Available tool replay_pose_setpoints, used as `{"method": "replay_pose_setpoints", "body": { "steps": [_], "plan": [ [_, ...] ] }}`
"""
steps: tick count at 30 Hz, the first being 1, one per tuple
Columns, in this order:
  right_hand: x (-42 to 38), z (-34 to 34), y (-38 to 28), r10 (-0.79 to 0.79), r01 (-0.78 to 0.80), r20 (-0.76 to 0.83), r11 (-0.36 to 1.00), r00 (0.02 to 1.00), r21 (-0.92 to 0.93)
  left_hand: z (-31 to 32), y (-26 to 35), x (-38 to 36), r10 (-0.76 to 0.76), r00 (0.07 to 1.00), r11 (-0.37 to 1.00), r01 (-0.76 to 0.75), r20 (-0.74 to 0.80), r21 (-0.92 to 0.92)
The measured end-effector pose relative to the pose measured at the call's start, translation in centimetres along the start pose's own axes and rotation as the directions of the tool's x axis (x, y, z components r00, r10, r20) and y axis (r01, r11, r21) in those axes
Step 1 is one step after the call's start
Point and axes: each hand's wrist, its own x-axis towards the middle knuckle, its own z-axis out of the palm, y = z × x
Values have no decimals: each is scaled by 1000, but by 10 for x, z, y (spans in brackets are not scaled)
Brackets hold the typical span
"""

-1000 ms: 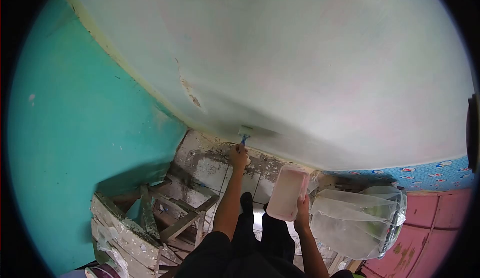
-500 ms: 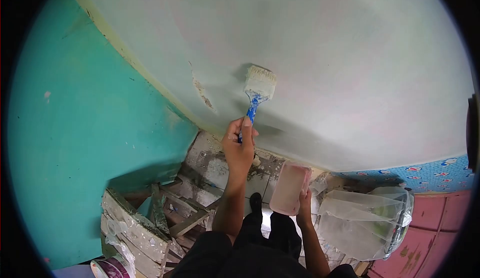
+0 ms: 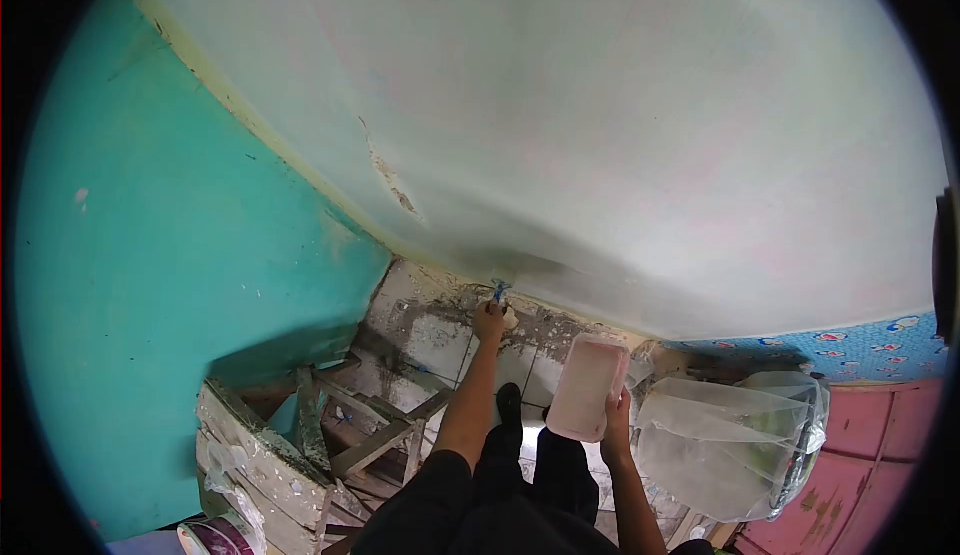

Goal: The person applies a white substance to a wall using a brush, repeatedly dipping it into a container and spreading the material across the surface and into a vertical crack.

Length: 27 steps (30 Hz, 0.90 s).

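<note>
My left hand [image 3: 490, 322] is closed round the blue handle of a paintbrush [image 3: 501, 289], low against the white wall [image 3: 600, 135] near where it meets the floor. The brush looks small from here, and its bristles can hardly be made out. In my right hand [image 3: 617, 417] is a pinkish, see-through rectangular plastic container [image 3: 588, 387], gripped along its right side. Pale, whitish stuff covers its inside. A long chipped crack [image 3: 390, 183] marks the white wall above and left of the brush.
A teal wall [image 3: 180, 285] meets the white one at the left. Beneath it stands a worn wooden frame [image 3: 270, 465] with a paint bucket [image 3: 218, 535] beside it. A plastic-covered bundle [image 3: 725, 445] sits at right, near pink panels [image 3: 850, 455]. The tiled floor [image 3: 435, 340] is stained.
My left hand has carried the paintbrush down the white wall, from mid-height to near the floor. The container in my right hand has shifted slightly down and right.
</note>
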Motion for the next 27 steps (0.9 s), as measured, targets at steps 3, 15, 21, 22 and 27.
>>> {"method": "replay_pose_setpoints", "body": {
  "steps": [3,15,21,22,27],
  "plan": [
    [1,-4,-4,-6,5,-15,1000,1000,-28,-6,11,14,-79,996,996,76,45,51],
    [11,17,-34,-63,68,141,997,988,-26,-192,325,-96,285,945,850,-327,-161,-413],
    [22,16,-28,-111,115,177,993,978,-16,-235,394,-122,434,861,667,-506,-266,-547],
    [23,15,-24,-111,114,173,993,979,-11,-234,394,-118,447,856,663,-511,-258,-547],
    [15,8,-5,-77,81,135,996,988,-24,-179,322,-83,461,879,753,-461,-123,-470]
  ]
}}
